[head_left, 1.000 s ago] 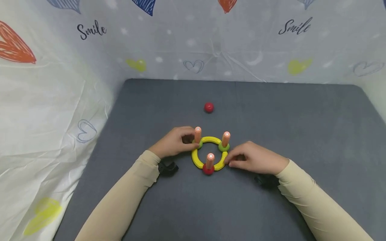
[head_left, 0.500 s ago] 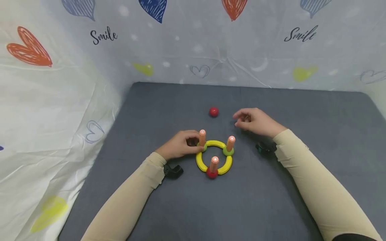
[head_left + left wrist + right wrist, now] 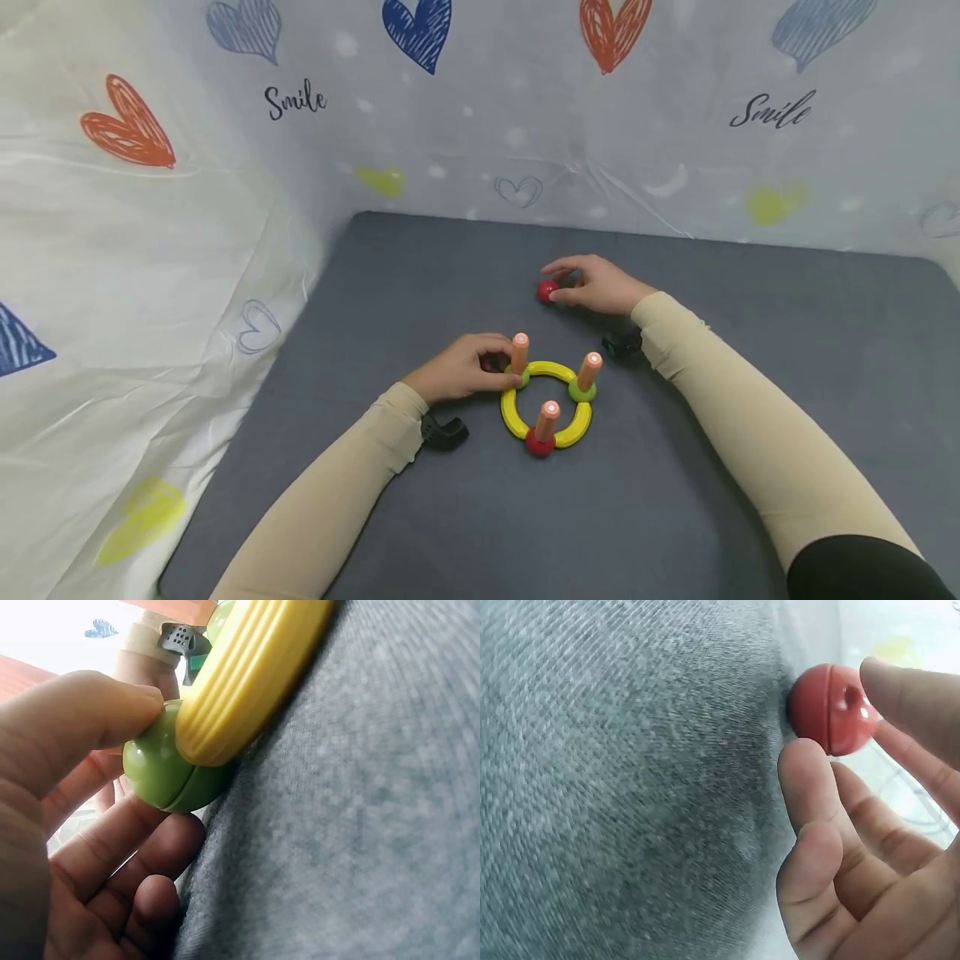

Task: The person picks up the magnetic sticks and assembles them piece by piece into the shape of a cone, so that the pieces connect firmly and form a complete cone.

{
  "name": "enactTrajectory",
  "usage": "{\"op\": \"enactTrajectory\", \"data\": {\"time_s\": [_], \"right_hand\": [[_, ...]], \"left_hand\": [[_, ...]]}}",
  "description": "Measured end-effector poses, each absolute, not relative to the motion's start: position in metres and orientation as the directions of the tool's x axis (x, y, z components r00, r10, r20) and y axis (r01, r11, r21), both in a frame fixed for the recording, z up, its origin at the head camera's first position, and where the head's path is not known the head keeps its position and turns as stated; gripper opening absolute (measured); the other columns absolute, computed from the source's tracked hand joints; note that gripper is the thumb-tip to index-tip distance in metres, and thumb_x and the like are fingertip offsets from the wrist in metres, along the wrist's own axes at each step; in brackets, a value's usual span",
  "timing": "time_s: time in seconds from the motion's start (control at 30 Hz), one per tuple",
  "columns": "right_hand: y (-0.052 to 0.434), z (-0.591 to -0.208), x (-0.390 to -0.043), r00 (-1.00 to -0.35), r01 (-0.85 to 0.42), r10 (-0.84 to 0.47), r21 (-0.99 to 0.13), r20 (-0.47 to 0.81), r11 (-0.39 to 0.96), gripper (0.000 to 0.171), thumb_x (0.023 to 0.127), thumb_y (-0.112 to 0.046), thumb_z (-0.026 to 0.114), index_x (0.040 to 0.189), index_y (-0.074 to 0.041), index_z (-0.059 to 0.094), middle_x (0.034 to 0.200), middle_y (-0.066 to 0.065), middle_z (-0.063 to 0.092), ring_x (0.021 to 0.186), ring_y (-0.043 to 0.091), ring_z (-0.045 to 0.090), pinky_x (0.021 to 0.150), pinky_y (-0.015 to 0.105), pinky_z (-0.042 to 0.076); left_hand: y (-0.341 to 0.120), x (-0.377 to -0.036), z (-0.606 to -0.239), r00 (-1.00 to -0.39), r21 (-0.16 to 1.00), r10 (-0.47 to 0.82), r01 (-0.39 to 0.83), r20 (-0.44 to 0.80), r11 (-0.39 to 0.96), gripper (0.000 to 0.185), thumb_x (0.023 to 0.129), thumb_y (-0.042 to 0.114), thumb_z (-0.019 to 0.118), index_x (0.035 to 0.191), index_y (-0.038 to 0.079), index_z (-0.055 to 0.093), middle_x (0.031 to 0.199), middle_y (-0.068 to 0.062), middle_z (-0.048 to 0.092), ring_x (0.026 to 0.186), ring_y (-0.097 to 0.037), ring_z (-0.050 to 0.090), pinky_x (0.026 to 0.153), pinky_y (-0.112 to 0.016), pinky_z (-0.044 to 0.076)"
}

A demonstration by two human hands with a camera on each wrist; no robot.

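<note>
A yellow ring point(image 3: 510, 414) of curved segments lies on the table, joined by green and red balls with orange pegs standing in them. My left hand point(image 3: 474, 367) holds its left green ball point(image 3: 161, 761), thumb on top and fingers beneath, beside an orange peg point(image 3: 520, 353). The right green ball point(image 3: 582, 393) and the front red ball point(image 3: 540, 443) each carry a peg too. Farther back, my right hand point(image 3: 600, 285) has its thumb and index finger around a loose red ball point(image 3: 831, 709), which rests on the table and shows a small hole.
The grey table point(image 3: 450, 517) meets a white patterned cloth point(image 3: 465, 125) at the back and left. Black wrist cameras point(image 3: 444, 433) hang under the wrists. The right forearm point(image 3: 757, 442) passes to the right of the ring.
My right hand has moved from the ring's right side out to the loose red ball at the back. The left hand keeps its hold on the green ball. The head view has shifted slightly.
</note>
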State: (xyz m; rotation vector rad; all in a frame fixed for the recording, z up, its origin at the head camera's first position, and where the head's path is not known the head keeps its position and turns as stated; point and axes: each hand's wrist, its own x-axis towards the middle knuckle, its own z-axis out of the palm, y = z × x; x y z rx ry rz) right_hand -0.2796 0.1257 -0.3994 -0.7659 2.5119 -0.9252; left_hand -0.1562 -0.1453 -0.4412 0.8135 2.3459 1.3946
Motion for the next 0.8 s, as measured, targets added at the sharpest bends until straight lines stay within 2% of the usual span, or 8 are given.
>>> {"op": "enactTrajectory", "data": {"time_s": [0.17,0.4,0.6,0.8], "right_hand": [[0.129,-0.410,-0.274,-0.815,-0.345,-0.564,-0.675,-0.128,0.652,0.044,0.101,-0.024,0.073,0.142,-0.009,0.063,0.134,0.017,0.065,0.089,0.022,0.070,0.076,0.037,0.054],[0.138,-0.412,-0.266,-0.855,-0.301,-0.510,-0.709,-0.096,0.638,0.043,0.103,-0.030,0.070,0.141,-0.011,0.064,0.127,0.016,0.067,0.090,0.024,0.071,0.073,0.037,0.055],[0.148,-0.393,-0.244,-0.899,-0.294,-0.438,-0.721,-0.016,0.628,0.038,0.102,-0.034,0.071,0.135,-0.016,0.068,0.120,0.010,0.070,0.085,0.025,0.069,0.066,0.037,0.051],[0.157,-0.361,-0.204,-0.904,-0.350,-0.418,-0.716,0.088,0.605,0.032,0.100,-0.032,0.074,0.129,-0.021,0.072,0.109,0.002,0.073,0.085,0.020,0.065,0.068,0.033,0.051]], "left_hand": [[-0.141,-0.156,-0.445,-0.795,0.881,0.606,0.300,0.020,0.365,0.015,0.094,0.022,0.082,0.107,0.018,0.077,0.100,0.003,0.066,0.089,-0.016,0.060,0.079,-0.027,0.051],[-0.143,-0.156,-0.444,-0.802,0.879,0.598,0.297,0.016,0.374,0.016,0.093,0.025,0.083,0.108,0.020,0.077,0.099,0.003,0.067,0.087,-0.018,0.060,0.076,-0.028,0.051],[-0.142,-0.157,-0.443,-0.803,0.881,0.595,0.298,0.022,0.369,0.016,0.093,0.025,0.083,0.108,0.020,0.077,0.099,0.003,0.068,0.088,-0.017,0.060,0.076,-0.028,0.051],[-0.143,-0.156,-0.442,-0.807,0.891,0.590,0.288,0.029,0.350,0.018,0.092,0.023,0.084,0.108,0.018,0.078,0.100,0.003,0.068,0.089,-0.018,0.060,0.078,-0.028,0.051]]}}
